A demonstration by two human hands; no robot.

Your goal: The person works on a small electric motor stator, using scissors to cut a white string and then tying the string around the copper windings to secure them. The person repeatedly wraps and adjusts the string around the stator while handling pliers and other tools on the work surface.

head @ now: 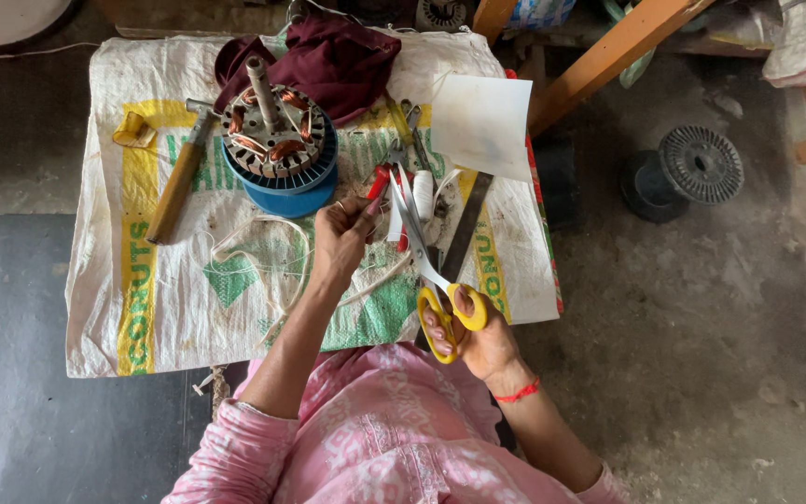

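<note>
My right hand (pixel 478 338) grips yellow-handled scissors (pixel 426 271), fingers through the loops, blades open and pointing up toward a white strip (pixel 396 217). My left hand (pixel 342 238) pinches that strip's end beside a small red piece (pixel 380 180), holding it between the scissor blades. Both hands hover over a white woven sack (pixel 142 308) spread on the floor. Loose white cord (pixel 263 245) lies under my left wrist.
A motor stator with copper windings (pixel 272 131) sits on a blue spool (pixel 296 196) near a maroon cloth (pixel 338 56). A wooden-handled hammer (pixel 179 177), white paper sheet (pixel 482 123), flat metal bar (pixel 465 229), pliers (pixel 412 131) and a black spool (pixel 692 168) lie around.
</note>
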